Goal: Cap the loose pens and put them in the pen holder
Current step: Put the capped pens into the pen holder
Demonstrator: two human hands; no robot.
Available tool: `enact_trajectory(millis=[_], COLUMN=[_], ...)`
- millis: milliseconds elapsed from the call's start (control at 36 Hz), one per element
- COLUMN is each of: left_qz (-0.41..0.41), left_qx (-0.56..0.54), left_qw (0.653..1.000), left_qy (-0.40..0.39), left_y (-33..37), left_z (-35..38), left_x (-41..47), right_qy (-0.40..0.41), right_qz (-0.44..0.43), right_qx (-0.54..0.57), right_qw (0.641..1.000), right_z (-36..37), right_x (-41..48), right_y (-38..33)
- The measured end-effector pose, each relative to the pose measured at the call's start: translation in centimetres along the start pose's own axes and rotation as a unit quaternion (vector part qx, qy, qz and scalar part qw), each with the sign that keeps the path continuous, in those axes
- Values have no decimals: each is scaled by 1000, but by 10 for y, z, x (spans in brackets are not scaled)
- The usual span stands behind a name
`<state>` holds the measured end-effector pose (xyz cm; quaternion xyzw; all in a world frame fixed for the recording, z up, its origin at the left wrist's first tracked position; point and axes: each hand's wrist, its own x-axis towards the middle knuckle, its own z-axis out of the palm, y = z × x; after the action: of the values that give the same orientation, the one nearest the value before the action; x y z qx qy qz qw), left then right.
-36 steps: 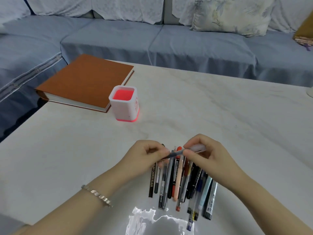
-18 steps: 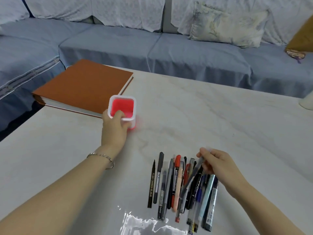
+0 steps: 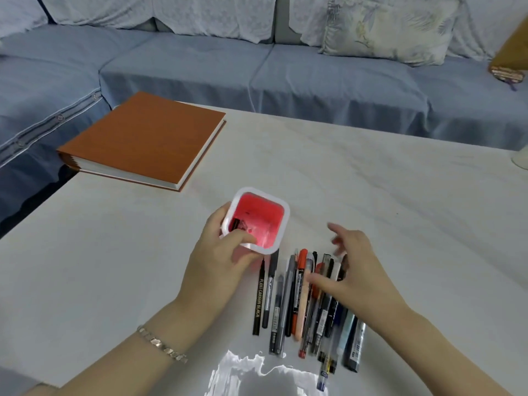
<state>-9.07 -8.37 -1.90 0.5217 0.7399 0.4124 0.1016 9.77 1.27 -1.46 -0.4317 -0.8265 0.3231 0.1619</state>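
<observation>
My left hand [image 3: 217, 264] grips the white pen holder [image 3: 281, 228] with the red inside and tilts its mouth toward me, just left of the pens. Small dark bits lie at its bottom. Several pens [image 3: 303, 304] lie side by side on the white table [image 3: 114, 267], tips pointing away from me. My right hand [image 3: 351, 270] hovers over the right part of the row with its fingers spread and blurred, holding nothing that I can see. It hides the upper ends of some pens.
A thick orange-covered book [image 3: 143, 138] lies at the table's far left corner. A blue sofa [image 3: 314, 75] with a patterned cushion [image 3: 385, 27] runs behind the table. A pale object [image 3: 521, 160] sits at the right edge. A bright glare patch [image 3: 251, 372] marks the near edge.
My left hand went from the pens to the holder, then pulled it close to the row and tilted it. The pen my right hand held is down; that hand has opened.
</observation>
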Motion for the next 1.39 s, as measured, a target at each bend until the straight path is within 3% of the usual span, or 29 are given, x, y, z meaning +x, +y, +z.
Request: enact_trajectory(millis=[83, 250, 389, 528, 639, 778, 833, 917, 1028, 1139, 1278, 1389], left_qz=[36, 74, 73, -22, -82, -87, -30, 29, -72, -66, -35, -42], left_qx=[-26, -62, -103, -132, -181, -179, -91, -10, 32, 158, 219, 205], left_qw=[999, 994, 988, 969, 940, 957, 980, 988, 995, 981, 966, 972], left_qy=[-31, -45, -86, -207, -278, -212, -177, -151, -66, -87, -134, -105], left_y=[17, 29, 24, 15, 2, 16, 28, 37, 27, 4, -11, -17], left_z=[1, 6, 0, -6, -6, -3, -6, -14, -23, -15, -1, -5], left_x=[0, -3, -5, 7, 17, 23, 27, 34, 53, 63, 59, 66], right_qy=[-30, 33, 25, -20, -67, -111, -77, -15, 0, -4, -9, -13], right_qz=[-55, -82, -116, -84, -13, 92, 134, 164, 151, 148, 133, 115], right_qx=[34, 82, 75, 162, 326, 323, 286, 258, 213, 197, 188, 179], right_qw=[997, 993, 990, 983, 943, 935, 946, 952, 965, 969, 973, 977], right_z=[0, -4, -13, -14, -13, -9, -8, -10, -12, -9, -2, 0], right_x=[1, 4, -6, -14, -17, -12, -10, -11, -14, -13, -9, -9], right_y=[-19, -26, -19, -11, -2, 13, 20, 28, 32, 30, 22, 19])
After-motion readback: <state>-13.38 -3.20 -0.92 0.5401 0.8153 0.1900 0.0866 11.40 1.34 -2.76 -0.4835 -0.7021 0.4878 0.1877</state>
